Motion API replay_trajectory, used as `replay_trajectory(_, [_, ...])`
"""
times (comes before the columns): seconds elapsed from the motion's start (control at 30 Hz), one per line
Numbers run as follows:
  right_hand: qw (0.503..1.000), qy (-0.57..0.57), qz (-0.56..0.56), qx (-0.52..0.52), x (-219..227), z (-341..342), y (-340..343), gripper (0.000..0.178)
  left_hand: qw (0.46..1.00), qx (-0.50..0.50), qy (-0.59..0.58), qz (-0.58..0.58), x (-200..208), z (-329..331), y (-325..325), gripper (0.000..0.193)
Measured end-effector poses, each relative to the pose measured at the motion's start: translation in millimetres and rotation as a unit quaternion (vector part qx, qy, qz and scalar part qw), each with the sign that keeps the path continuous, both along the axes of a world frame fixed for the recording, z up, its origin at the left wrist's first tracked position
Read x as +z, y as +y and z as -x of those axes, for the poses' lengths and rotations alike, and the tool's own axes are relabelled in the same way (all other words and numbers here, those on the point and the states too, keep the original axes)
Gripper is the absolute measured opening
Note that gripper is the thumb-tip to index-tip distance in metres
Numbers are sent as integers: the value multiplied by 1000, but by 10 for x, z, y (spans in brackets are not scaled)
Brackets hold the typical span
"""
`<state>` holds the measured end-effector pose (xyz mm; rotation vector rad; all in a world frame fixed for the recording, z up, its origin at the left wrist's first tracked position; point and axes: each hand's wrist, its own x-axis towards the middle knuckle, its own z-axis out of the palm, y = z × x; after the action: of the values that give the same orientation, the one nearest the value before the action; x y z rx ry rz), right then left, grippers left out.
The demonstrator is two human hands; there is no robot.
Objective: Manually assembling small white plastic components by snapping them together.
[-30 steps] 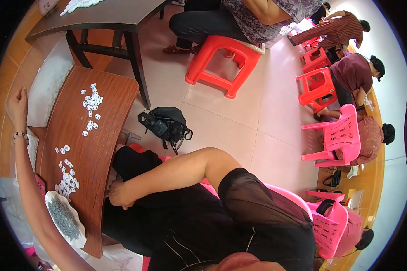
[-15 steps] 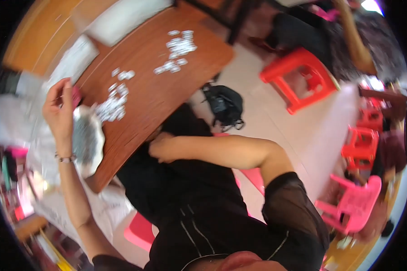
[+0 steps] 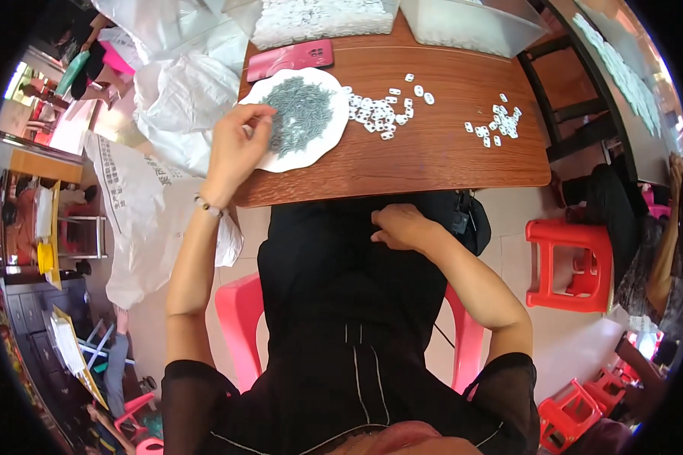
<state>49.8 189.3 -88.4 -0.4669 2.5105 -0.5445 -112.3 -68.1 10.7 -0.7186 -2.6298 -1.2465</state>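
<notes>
My left hand (image 3: pixel 243 142) is over the left side of a white plate (image 3: pixel 334 125) with a scalloped rim. Its fingers are bent, thumb and forefinger pinched close together; anything between them is too small to make out. Many thin grey metal pins or screws (image 3: pixel 300 110) are heaped on the plate. To its right lies a loose pile of small white plastic pieces with holes (image 3: pixel 376 114), and a second group of white pieces (image 3: pixel 502 123) is farther right. My right hand (image 3: pixel 402 226) rests on my lap below the table edge, its fingers curled, their inner side hidden.
A pink phone (image 3: pixel 290 61) lies behind the plate on the brown table (image 3: pixel 448 163). Clear bins of white pieces (image 3: pixel 470 34) stand at the back. White plastic sacks (image 3: pixel 140 220) hang at the left. A red stool (image 3: pixel 535 265) is at the right.
My view has turned, so the table now sits straight ahead. My left hand has come from beyond the plate to above it. My right hand is still on my lap.
</notes>
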Motion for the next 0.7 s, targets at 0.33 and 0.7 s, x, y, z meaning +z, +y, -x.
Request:
replay_trajectory(0.33, [1000, -2, 5, -24, 50, 7, 21, 26, 988, -84, 68, 107, -30, -31, 456, 20])
replay_trajectory(0.7, [948, -26, 273, -159, 1100, 63, 182, 21, 994, -67, 27, 82, -108, 4, 482, 10])
